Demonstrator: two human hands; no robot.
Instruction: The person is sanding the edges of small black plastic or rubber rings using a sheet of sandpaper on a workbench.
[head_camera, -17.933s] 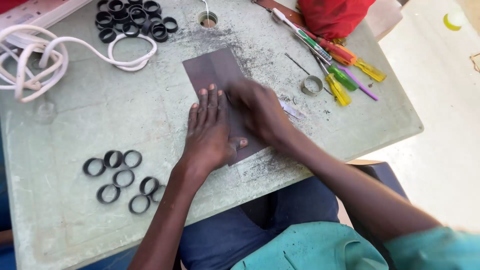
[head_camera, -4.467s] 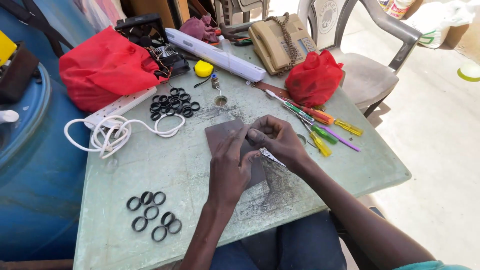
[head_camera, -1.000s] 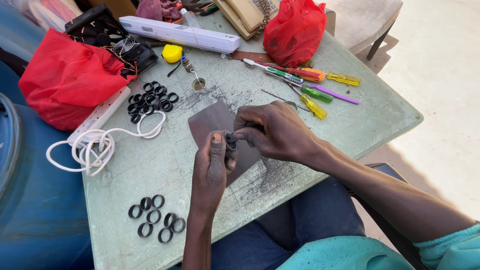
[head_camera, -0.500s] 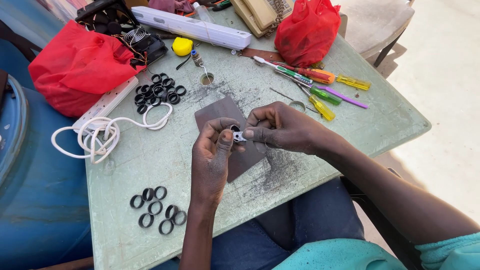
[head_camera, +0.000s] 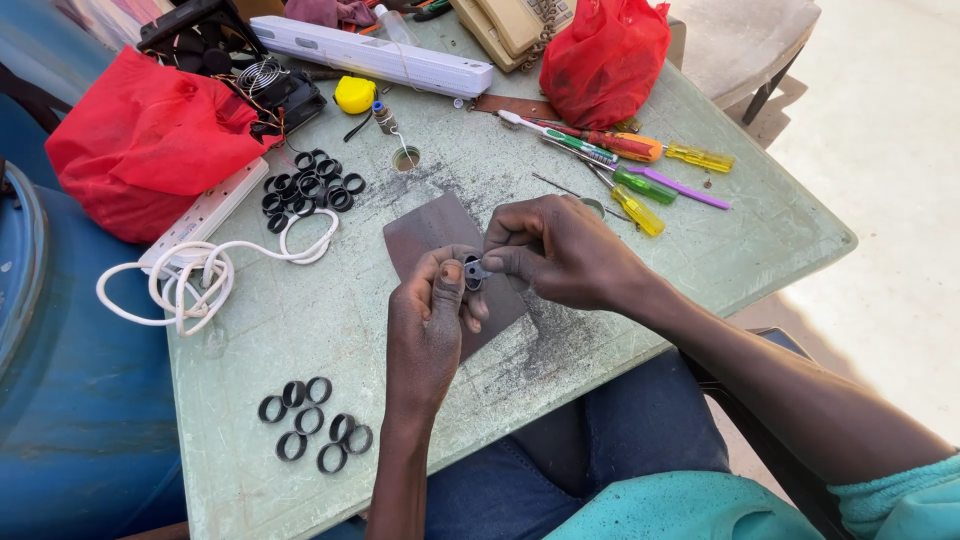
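Bright, sharp daylight; overexposed right edge

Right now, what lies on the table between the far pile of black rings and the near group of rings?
In the head view, only the white cable loop, then bare table.

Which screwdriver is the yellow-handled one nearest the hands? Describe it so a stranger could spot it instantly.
Start at the pale green table and find the red bag at its far edge. Below it lies a fan of screwdrivers. The yellow-handled screwdriver is the lowest, closest to the right hand; its neighbours are green, purple and orange.
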